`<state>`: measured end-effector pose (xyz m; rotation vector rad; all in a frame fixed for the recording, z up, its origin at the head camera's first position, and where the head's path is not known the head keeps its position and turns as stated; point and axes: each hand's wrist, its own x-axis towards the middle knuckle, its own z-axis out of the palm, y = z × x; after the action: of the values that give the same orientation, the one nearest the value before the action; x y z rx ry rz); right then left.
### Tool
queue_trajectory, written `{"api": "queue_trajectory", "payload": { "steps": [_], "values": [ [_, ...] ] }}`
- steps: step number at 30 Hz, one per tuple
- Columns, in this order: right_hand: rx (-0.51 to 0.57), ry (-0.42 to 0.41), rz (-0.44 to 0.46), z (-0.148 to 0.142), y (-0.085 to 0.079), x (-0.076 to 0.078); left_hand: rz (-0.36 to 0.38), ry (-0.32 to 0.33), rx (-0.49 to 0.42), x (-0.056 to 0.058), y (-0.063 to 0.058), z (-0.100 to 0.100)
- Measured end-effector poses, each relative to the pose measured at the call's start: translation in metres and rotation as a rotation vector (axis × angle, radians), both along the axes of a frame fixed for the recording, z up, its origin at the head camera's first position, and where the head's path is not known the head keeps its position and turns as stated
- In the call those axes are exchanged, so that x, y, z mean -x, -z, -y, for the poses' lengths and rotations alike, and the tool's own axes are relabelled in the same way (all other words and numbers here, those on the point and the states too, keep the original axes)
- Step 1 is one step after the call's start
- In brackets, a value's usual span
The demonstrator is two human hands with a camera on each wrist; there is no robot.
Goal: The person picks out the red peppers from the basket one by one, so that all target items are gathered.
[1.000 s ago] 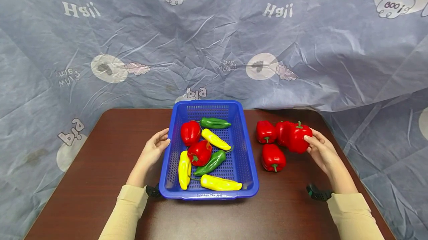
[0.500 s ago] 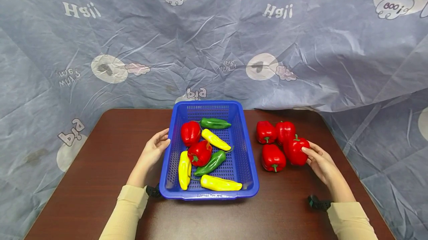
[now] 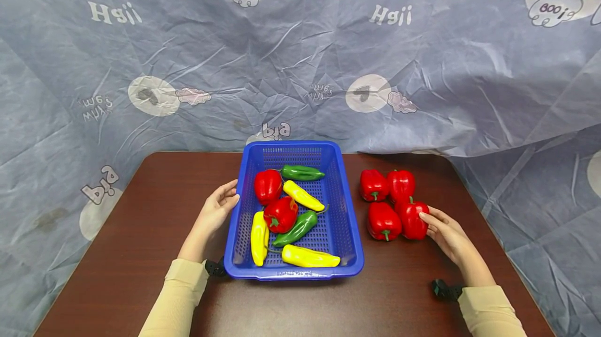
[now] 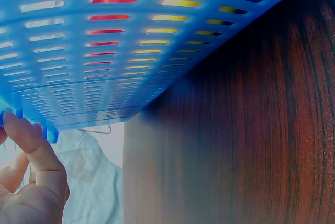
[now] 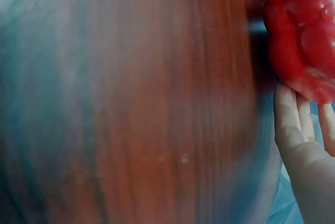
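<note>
In the head view my right hand (image 3: 448, 235) holds a red bell pepper (image 3: 414, 220) by its right side, thumb toward me and fingers behind. This pepper stands stem up, close against another red bell pepper (image 3: 384, 221) on its left. In the right wrist view the fingers (image 5: 288, 114) meet the underside of the held pepper (image 5: 309, 41). My left hand (image 3: 217, 213) pinches the left rim of a blue plastic basket (image 3: 354, 232). The left wrist view shows bent fingers (image 4: 34, 143) at that rim, beside the slotted basket wall (image 4: 78, 51).
Inside the basket lie two red bell peppers (image 3: 280, 215), several yellow peppers (image 3: 311, 257) and green peppers (image 3: 302, 172). Two more red bell peppers (image 3: 401, 185) sit behind the held one. A patterned grey-blue cloth (image 3: 300, 65) hangs behind the brown table (image 3: 155, 232).
My right hand has brought its red bell pepper toward me and slightly left, from in front of the back pepper to beside the front one. The left hand and the basket keep their place.
</note>
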<state>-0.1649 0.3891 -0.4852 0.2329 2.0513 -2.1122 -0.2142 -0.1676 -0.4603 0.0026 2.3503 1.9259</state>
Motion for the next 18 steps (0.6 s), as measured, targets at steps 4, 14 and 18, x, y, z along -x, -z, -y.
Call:
{"api": "queue_trajectory", "payload": {
  "steps": [4, 14, 18],
  "values": [
    [-0.056, -0.009, 0.027, -0.0007, 0.0020, 0.0005, 0.001, 0.000, -0.002, 0.0002, 0.0000, -0.0002],
    [-0.166, -0.022, 0.038, 0.0013, 0.0034, 0.0027, -0.001, -0.005, 0.001, 0.0004, 0.0002, -0.0001],
    [-0.221, -0.021, 0.059, 0.0029, 0.0032, 0.0028, 0.002, -0.003, -0.004, 0.0005, 0.0001, -0.0003]
  ]
}}
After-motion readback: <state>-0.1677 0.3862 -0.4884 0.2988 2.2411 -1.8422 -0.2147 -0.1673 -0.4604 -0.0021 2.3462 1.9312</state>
